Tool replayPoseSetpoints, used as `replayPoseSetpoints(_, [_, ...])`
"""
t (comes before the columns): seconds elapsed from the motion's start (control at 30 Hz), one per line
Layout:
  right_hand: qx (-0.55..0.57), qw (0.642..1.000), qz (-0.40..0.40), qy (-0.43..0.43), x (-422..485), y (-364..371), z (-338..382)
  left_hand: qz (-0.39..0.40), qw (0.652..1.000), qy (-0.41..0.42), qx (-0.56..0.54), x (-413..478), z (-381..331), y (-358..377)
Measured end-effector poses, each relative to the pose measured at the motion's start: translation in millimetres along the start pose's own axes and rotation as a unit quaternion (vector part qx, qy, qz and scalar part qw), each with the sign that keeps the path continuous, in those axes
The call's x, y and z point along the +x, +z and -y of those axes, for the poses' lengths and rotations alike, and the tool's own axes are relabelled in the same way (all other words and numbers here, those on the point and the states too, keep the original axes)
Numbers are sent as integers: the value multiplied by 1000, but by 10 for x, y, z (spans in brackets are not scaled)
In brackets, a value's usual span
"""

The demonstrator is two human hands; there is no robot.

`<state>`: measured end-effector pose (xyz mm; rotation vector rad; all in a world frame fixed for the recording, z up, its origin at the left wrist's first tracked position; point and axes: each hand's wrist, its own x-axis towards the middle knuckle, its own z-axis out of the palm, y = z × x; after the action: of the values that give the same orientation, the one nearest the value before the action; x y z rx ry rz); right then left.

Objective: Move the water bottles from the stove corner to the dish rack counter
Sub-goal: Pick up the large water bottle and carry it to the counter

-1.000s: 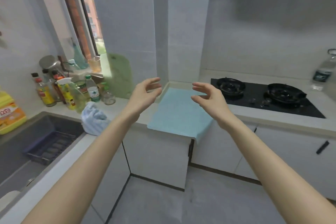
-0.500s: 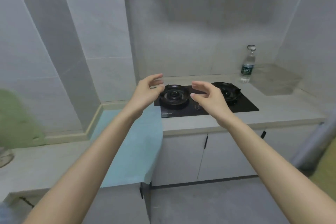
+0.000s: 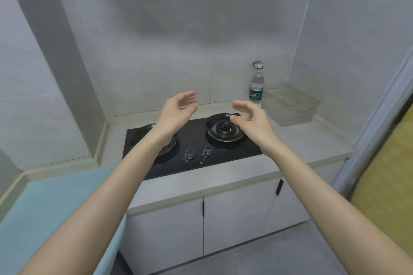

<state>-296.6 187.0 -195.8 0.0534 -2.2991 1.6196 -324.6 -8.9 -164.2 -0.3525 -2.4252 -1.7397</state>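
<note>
The counter (image 3: 301,140) runs beneath and beyond both hands to the back wall. A blue mat (image 3: 55,203) covers the surface below and to the left of the left forearm. The stove (image 3: 225,156), black glass with two burners, lies directly under both hands; the right burner (image 3: 223,128) sits below the gap between them, and the left burner is largely hidden by the left wrist. A raised ledge (image 3: 290,105) fills the far corner, beyond and to the right of the right hand. The left hand (image 3: 176,111) and right hand (image 3: 252,120) hover above the stove, palms facing each other, fingers loosely curved with thumbs apart; both are wide and hold nothing. One bottle (image 3: 256,87) is in view, and no second one can be seen. It stands upright on the counter by the back wall, just left of the ledge, long axis vertical, cap with a carry loop uppermost. It lies beyond the right hand and slightly to its right, apart from the fingertips. The right hand is clearly the nearer; the left would have to cross in front of it. Judgement: the approach is in hand and no grasp is made. The next move calls for a forward reach by the right hand to close round the bottle's body from the side.
</note>
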Motion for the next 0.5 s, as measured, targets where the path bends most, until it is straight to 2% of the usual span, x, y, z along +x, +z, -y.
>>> replayPoseSetpoints(0.2, [-10, 1000, 1, -4, 775, -843, -396, 5, 1000, -13, -5, 730, -230, 920])
replayPoseSetpoints(0.5, [-22, 1000, -5, 21, 1870, -1643, -1091, 23, 1000, -12, 0, 1826, -329, 1929])
